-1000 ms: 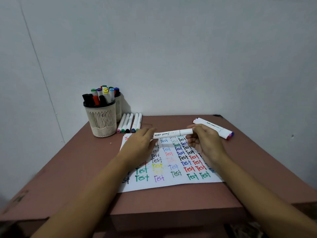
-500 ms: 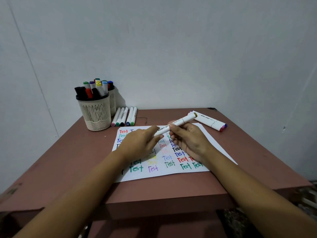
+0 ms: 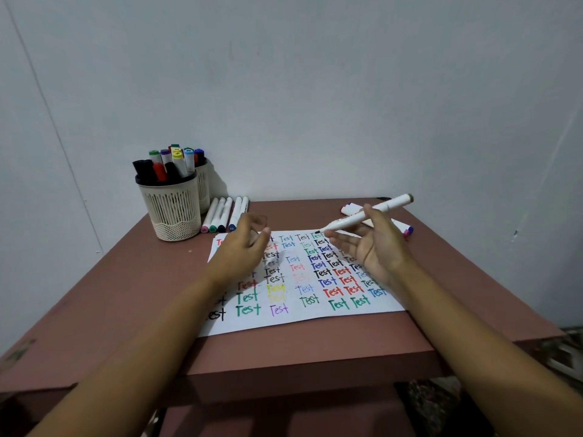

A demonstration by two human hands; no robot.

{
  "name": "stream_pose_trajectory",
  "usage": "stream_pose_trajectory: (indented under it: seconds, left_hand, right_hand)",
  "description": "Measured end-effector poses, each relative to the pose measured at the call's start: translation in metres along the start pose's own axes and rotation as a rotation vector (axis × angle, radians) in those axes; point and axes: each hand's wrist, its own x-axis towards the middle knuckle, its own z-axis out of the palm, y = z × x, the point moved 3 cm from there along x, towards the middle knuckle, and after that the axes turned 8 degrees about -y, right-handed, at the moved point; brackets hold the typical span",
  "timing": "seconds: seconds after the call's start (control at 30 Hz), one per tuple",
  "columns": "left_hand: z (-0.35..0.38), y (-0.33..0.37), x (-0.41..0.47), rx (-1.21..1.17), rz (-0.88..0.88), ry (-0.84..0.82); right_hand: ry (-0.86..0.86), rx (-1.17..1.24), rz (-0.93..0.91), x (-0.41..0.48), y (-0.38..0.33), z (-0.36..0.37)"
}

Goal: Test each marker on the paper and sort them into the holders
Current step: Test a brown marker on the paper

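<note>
I have the white marker (image 3: 362,217) uncapped in my right hand (image 3: 378,250), raised just above the far edge of the paper (image 3: 293,320). Its dark tip aims down and left at the sheet, and its capped tail points up to the right. My thumb pins the barrel against the hand while the other fingers lie stretched out, so the hold looks loose. My left hand (image 3: 239,250) hovers over the paper's far left part, fingers curled and thumb meeting forefinger; whether it holds the cap I cannot tell. I judge the marker to be light, stiff, smooth plastic, apt to roll or slip, so I would grip it low on the barrel, as for writing. The mesh holder (image 3: 173,212) stands beyond the paper's far left corner.
</note>
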Motion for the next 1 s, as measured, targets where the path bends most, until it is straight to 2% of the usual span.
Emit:
stream_pose_trajectory:
  seconds: [0.07,0.17,0.27,0.6,0.8,1.0]
  left_hand:
    - [-0.002,-0.004,0.004,-0.031,-0.050,0.008]
    - [0.000,-0.010,0.008,0.048,-0.085,-0.018]
    - [0.001,-0.016,0.012,0.137,-0.104,-0.044]
    - [-0.005,-0.014,0.005,0.092,-0.043,0.062]
    - [-0.005,-0.013,0.005,0.129,-0.063,0.045]
    - [-0.004,-0.012,0.005,0.132,-0.062,0.028]
  right_hand:
    - [0.058,-0.143,-0.061,0.001,-0.010,-0.006]
    - [0.238,-0.536,-0.189,-0.002,-0.024,-0.020]
    - [0.367,-0.714,-0.234,-0.006,-0.024,-0.036]
    - [0.460,-0.923,-0.139,-0.010,-0.013,-0.051]
    - [0.454,-0.844,-0.102,-0.011,-0.012,-0.052]
    - [0.458,-0.913,-0.091,-0.012,-0.010,-0.050]
